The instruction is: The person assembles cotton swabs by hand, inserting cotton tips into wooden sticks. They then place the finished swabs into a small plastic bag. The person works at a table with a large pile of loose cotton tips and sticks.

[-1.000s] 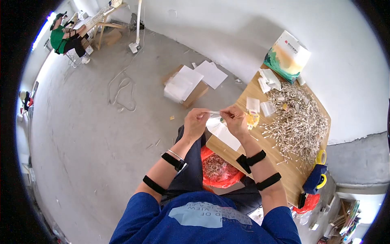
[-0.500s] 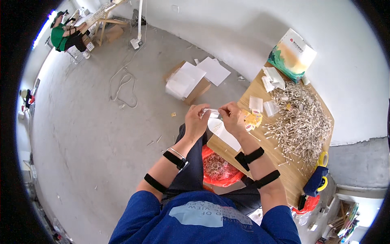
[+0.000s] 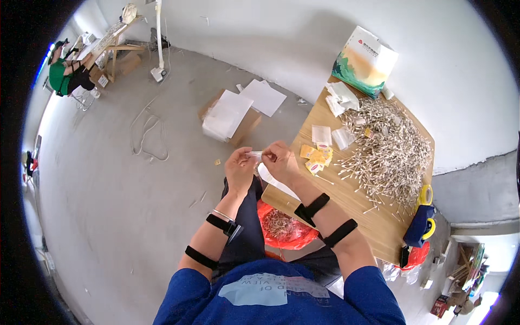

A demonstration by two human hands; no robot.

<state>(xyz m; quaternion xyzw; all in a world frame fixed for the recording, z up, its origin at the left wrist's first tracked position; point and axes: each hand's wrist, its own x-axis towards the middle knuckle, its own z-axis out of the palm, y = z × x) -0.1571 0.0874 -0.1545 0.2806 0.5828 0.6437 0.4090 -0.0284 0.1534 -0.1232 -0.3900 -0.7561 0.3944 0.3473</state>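
Note:
My left hand (image 3: 239,167) and my right hand (image 3: 280,161) are raised over my lap, beside the table's near left corner. A small clear plastic bag (image 3: 255,155) stretches between them, its ends pinched in my closed fingers. Whether anything is inside it I cannot make out. White paper (image 3: 277,181) lies partly below my right hand at the table edge. Just right of that hand are several yellow and white cards (image 3: 318,156). One cotton swab (image 3: 324,177) lies apart near them, while a large heap of cotton swabs (image 3: 395,151) covers the table's right half.
Flat clear bags (image 3: 321,135) lie left of the heap. A printed box (image 3: 364,62) stands at the table's far end; a blue tape dispenser (image 3: 420,225) is at the right edge. Under the table sits a red bag of swabs (image 3: 287,227). A person (image 3: 67,73) works far left.
The whole view has shifted, so the table and floor things sit farther left. Both hands still pinch the bag, which now shows as a narrower strip between them.

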